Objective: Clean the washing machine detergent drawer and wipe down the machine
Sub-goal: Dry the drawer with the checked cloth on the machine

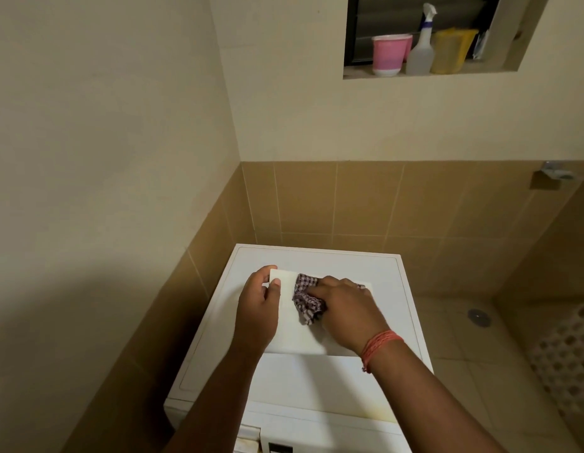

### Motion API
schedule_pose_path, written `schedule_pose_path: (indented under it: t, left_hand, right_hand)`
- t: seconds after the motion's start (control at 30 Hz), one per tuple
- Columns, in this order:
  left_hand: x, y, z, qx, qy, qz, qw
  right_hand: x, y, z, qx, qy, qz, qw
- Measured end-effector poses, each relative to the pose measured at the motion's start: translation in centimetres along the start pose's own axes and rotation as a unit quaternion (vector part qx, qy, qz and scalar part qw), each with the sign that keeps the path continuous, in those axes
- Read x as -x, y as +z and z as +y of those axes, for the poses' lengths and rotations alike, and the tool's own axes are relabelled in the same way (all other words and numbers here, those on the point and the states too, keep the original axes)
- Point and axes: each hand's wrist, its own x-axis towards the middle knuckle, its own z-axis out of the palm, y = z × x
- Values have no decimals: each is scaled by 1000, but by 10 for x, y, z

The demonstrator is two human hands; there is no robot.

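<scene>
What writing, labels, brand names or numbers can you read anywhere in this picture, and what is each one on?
None can be read.
Spray bottle: a blue band, no legible text.
Pink cup: no print visible.
Washing machine: dark display at the bottom edge, cut off and unreadable.
</scene>
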Motion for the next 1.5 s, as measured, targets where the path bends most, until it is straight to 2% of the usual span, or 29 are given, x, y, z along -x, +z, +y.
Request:
schedule_pose_path:
  t: [0.1,0.17,0.23,0.37,0.43,0.67,0.7,0.77,0.83,0.87,1.0,1.1,1.27,1.4,1.5]
  left_hand:
    - [4,-4,-1,-5,3,3,1000]
    - [7,-4,0,-3,5,-1,1000]
    - [7,-2,1,5,6,-7,1000]
    - [5,2,1,3,17,-18,1000]
    - [5,0,-1,-8,23,-18,1000]
    - [11,-2,-2,0,15,-14,1000]
    - [11,-1,0,1,17,-16,1000]
    - [12,1,2,2,23,-20,1000]
    - [13,3,4,-4,39,-32,999]
    - [13,4,4,-9,45,-39,998]
    - [9,1,1,-11,30,-33,999]
    - [9,-5,-3,-3,12,-14,1000]
    - [10,1,0,-2,10,-17,1000]
    - [6,2,-1,-12,16,-26,999]
    - [7,-1,-2,-28,16,-25,999]
  right_hand:
    - [6,-4,18,87,47,3,995]
    - [8,-6,26,107,84,4,991]
    - [7,-4,22,113,78,8,991]
    - [5,3,-4,-35,-32,56,997]
    - [6,8,-10,-85,-55,67,993]
    - [14,12,23,63,71,63,993]
    - [13,12,23,51,59,73,994]
    - [12,13,13,-50,8,109,993]
    - [11,12,-6,-148,-41,139,978]
    - [10,12,-14,-159,-60,151,974]
    - [9,17,-9,-99,-70,154,981]
    - [19,29,24,-33,-20,139,990]
    - [18,34,30,-37,54,185,980]
    - [12,30,5,-69,-38,154,985]
    - [13,30,13,-57,-39,140,988]
